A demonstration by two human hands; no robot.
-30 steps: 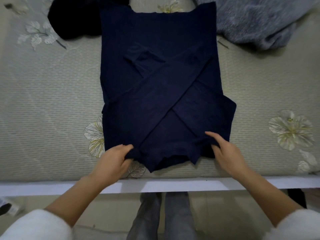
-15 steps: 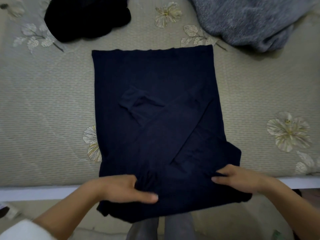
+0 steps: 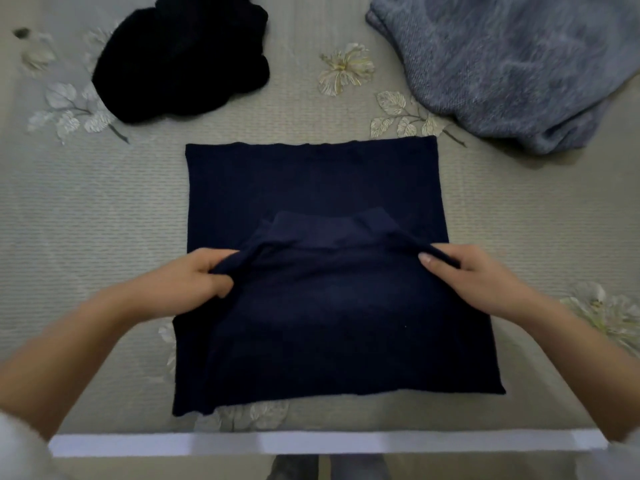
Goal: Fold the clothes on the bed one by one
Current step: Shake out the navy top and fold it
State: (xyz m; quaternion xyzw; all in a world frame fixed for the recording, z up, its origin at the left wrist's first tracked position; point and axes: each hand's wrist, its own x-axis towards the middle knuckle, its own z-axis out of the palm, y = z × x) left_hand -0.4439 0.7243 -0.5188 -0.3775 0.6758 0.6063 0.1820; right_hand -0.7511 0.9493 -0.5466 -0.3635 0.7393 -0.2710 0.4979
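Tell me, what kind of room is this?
Likely a bedroom: a flower-patterned bed with clothes lying on it, a navy top being folded, a black heap and a grey sweater.

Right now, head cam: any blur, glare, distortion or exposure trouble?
Head view: dim, flat light, no glare; navy garment and black garment read nearly featureless. Head view: motion blur smears the white sleeve at bottom left; left hand and right hand sharper. Head view: grey sweater soft; slight wide-angle bowing in the bed stripes.
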